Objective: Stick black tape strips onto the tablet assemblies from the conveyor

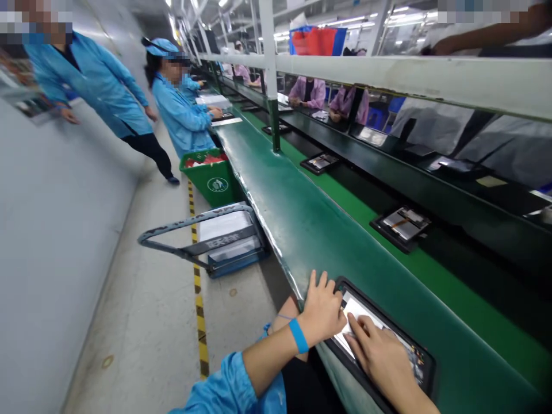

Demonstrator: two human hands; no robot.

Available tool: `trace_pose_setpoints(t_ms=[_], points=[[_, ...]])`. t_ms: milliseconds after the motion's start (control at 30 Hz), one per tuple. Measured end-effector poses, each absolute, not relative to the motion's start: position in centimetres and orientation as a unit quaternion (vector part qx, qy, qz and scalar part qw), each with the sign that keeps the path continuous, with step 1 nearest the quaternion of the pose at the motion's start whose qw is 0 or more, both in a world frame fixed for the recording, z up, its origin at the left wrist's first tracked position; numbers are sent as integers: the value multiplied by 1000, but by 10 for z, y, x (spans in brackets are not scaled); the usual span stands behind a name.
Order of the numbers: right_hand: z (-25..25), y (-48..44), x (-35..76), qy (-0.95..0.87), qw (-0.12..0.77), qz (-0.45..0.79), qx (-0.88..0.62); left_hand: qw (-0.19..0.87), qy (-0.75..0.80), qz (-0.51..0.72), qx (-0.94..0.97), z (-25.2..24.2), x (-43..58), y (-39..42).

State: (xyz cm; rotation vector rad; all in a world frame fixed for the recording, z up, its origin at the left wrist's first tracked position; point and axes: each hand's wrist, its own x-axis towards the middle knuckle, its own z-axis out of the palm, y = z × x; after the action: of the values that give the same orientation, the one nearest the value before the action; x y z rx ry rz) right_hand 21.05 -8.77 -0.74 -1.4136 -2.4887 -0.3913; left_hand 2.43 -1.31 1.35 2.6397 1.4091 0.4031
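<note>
A tablet [421, 357] with a black frame and its inside exposed lies on the green bench, at the lower right of the view. My left hand [322, 307], with a blue band at the wrist, rests over the tablet's far left corner. Several of its fingers are spread and stretched outward, while its thumb side is over the bright inner panel [352, 303]. On that same panel, my right hand [382, 352] has its index finger extended and its thumb apart from it. Nothing shows between the fingers of either hand. My palms hide part of the tablet.
Similar opened tablets [401, 227] lie along the line beyond the green bench [297, 195]. A white post [268, 52] rises from the bench. To the left are a hand trolley [228, 244], a green bin [211, 178] and a co-worker [181, 109]; another person [95, 86] stands by the wall.
</note>
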Motion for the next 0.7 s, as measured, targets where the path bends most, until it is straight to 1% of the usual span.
trace_pose_setpoints(t_ms=[133, 267, 367, 500, 600, 700], points=[[-12, -87, 212, -855, 125, -167, -475, 55, 466, 132, 873, 14, 26, -13], [-11, -85, 211, -856, 123, -172, -471, 67, 459, 146, 874, 11, 16, -11], [-7, -85, 208, -859, 107, -150, -478, 86, 443, 166, 877, 4, 2, -17], [1, -87, 204, -858, 58, -95, -502, 116, 407, 198, 884, -8, -18, -33], [6, -88, 200, -851, 27, -53, -523, 112, 374, 228, 892, -13, -27, -41], [10, -89, 198, -846, 14, -30, -532, 105, 360, 223, 900, -14, -29, -43]])
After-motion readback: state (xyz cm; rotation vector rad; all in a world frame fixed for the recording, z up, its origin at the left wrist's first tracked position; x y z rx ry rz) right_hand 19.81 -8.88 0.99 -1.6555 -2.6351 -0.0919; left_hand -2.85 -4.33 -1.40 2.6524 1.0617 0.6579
